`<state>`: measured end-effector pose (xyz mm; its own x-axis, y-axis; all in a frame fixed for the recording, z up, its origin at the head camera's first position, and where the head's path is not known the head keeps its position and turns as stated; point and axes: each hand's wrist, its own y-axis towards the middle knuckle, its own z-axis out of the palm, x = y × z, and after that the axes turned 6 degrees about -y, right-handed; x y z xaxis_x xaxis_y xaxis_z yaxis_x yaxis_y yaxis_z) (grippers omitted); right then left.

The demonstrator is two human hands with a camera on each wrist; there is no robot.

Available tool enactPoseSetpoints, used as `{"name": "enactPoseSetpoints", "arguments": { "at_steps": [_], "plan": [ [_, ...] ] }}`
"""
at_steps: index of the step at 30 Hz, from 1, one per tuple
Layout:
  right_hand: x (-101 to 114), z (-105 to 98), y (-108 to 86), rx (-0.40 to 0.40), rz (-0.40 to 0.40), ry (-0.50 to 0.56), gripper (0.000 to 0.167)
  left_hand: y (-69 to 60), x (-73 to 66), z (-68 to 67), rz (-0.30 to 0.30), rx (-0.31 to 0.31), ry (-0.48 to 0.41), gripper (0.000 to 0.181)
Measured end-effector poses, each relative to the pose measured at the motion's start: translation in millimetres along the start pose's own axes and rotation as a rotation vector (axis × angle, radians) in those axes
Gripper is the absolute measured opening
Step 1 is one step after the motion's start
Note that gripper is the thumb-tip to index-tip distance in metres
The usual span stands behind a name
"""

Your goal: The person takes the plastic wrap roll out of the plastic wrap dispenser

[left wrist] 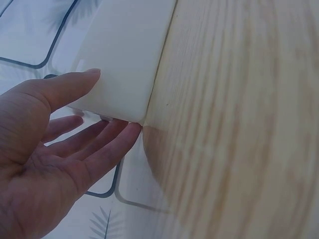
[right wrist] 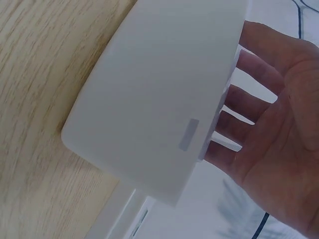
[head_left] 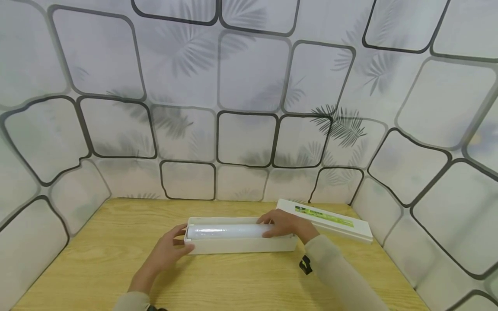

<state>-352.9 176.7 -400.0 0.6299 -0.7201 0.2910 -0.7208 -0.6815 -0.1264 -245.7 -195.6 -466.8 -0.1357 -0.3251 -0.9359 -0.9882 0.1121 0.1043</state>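
Observation:
A long white box [head_left: 241, 246] without its lid lies lengthwise on the table, with a shiny roll of cling film [head_left: 229, 231] inside. My left hand [head_left: 167, 250] holds the box's left end: the thumb lies against the front wall [left wrist: 124, 64] and the fingers touch the end. At the right part of the box, my right hand [head_left: 285, 222] reaches in from above and grips the roll, thumb on the near side and fingers over the far side. In the right wrist view the fingertips [right wrist: 227, 124] disappear behind the box's top edge.
A white lid [head_left: 323, 218] with a green label lies slantwise on the table behind and right of the box. The wood-grain table [head_left: 233, 285] is bordered by patterned cloth walls [head_left: 249, 138] at the back and sides.

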Motion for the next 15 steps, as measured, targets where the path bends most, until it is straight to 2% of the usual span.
{"name": "enactPoseSetpoints", "arguments": {
  "at_steps": [8, 15],
  "plan": [
    [-3.4, 4.8, 5.2, 0.025, 0.035, 0.035, 0.047, -0.2, 0.3, -0.2, 0.001, -0.004, 0.007, 0.072],
    [-7.5, 7.2, 9.8, 0.020, 0.011, 0.023, 0.047, 0.1, 2.7, 0.0, 0.010, -0.004, 0.006, 0.071]
  ]
}}
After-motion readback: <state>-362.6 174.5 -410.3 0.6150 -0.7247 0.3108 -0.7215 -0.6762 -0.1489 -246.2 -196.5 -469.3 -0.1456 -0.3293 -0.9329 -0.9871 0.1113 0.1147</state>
